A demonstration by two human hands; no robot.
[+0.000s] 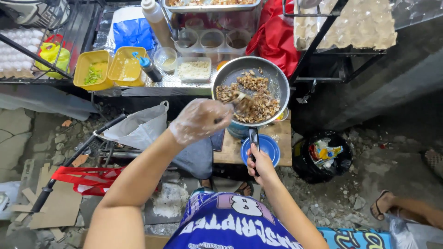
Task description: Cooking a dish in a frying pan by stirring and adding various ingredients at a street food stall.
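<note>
A round metal frying pan holds chopped brown fried food. My right hand grips the pan's black handle below the pan. My left hand, in a clear plastic glove, holds a utensil whose tip is blurred in the food at the pan's left side. The pan sits over a burner on a small wooden stand, above a blue plate.
Two yellow tubs, a squeeze bottle, clear containers and a metal tray line the cart. Egg trays sit left and upper right. A black rubbish bag stands right; another person's sandalled foot is lower right.
</note>
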